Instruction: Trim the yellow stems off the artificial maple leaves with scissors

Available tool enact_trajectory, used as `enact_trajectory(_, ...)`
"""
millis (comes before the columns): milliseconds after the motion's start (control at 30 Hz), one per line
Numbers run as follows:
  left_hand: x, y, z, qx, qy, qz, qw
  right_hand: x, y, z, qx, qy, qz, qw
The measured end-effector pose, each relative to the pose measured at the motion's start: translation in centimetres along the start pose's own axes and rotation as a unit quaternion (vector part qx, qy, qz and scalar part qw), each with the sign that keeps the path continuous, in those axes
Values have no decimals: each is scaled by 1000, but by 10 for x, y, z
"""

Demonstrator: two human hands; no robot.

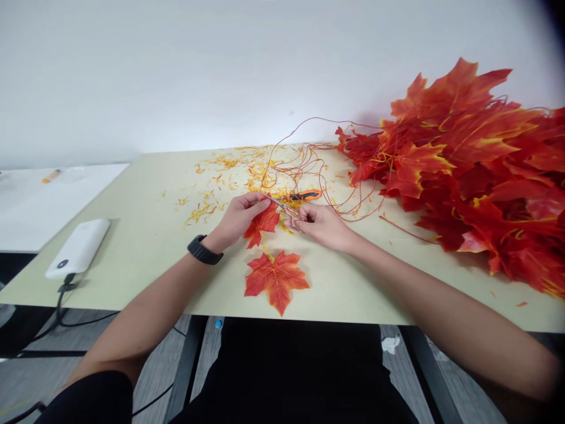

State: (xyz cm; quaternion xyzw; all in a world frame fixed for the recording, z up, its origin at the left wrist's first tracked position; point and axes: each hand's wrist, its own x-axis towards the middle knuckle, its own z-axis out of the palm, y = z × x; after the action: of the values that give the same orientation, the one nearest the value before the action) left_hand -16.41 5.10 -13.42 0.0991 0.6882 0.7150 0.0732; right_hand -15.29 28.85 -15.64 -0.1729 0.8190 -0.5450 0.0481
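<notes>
My left hand (245, 213) pinches a red artificial maple leaf (263, 225) near its upper edge. In my right hand (318, 222) is a small pair of scissors (286, 210), its fingers closed round the handles. The blades point left and reach the top of the held leaf by my left fingertips; whether they are cutting into it I cannot tell. A second red maple leaf (277, 280) lies flat on the table just below, with a yellow stem running up towards the held one. Behind the scissors lies an orange-and-black handled tool (304, 195), partly hidden.
Yellow and orange scraps (207, 209) are strewn over the table (353, 294). Loose reddish cord (315, 168) trails to a large heap of red leaves (477, 171) at the right. A white power bank (79, 247) with a black cable lies at the left. A wall (198, 76) stands behind.
</notes>
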Motion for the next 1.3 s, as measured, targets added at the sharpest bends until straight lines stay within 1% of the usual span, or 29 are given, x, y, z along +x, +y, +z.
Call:
enact_trajectory(133,1,-1,0,-8,1,-7,1000,-1,-4,1,20,-5,5,1000)
enact_trajectory(333,1,-2,0,-23,-4,-11,1000,-2,-4,3,40,-1,7,999)
enact_trajectory(500,0,-4,-1,-46,-1,-33,998,-2,-4,3,42,0,3,999)
enact_trajectory(600,0,-3,-2,-62,-9,-51,997,-2,-4,3,43,-6,6,999)
enact_trajectory(733,0,-2,-2,-82,-25,-66,994,-1,-4,3,19,3,-2,1000)
enact_trajectory(900,-1,-2,0,-106,-21,-68,992,-1,-4,4,-10,23,-25,999)
enact_trajectory(1100,-1,-6,0,-104,-26,-68,992,-2,-4,5,-50,40,-39,997)
enact_trajectory(1300,-1,-8,-1,-99,-34,-64,992,-1,-2,4,-51,32,-44,997)
